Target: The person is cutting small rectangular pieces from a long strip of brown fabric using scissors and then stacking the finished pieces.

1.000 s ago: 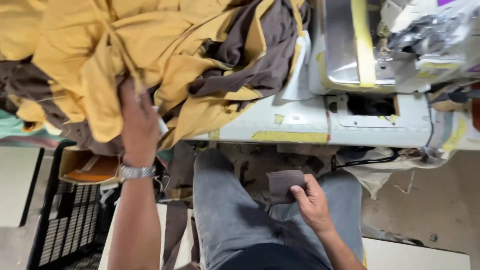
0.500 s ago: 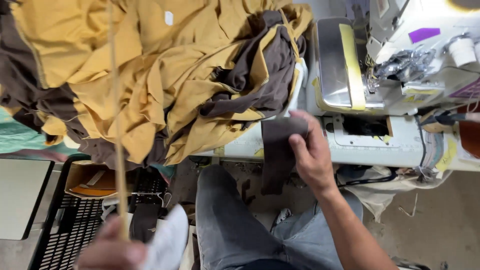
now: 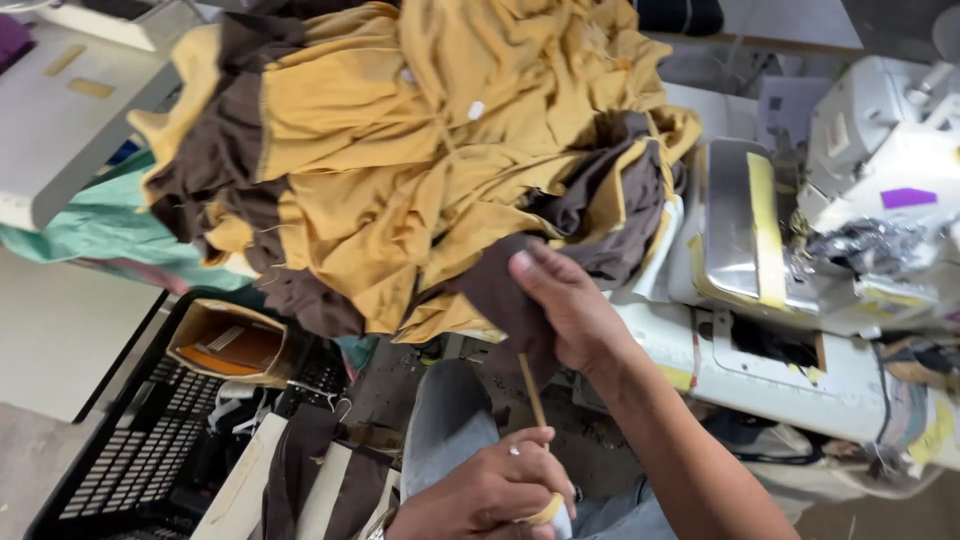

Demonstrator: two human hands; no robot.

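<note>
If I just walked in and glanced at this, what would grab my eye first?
Probably the big heap of mustard-yellow and brown garments piled across the table's upper middle. Right of it sits a white sewing machine. Below, the right hand grips a dark brown fabric piece, while the left hand holds a thin stick.

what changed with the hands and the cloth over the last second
The right hand rose from the lap, carrying the dark brown cloth piece up to the edge of the mustard and brown garment pile. The left hand let go of the pile, dropped to the lap, and now grips a thin mustard strip running up toward the cloth. The pile and sewing machine stayed put.
</note>
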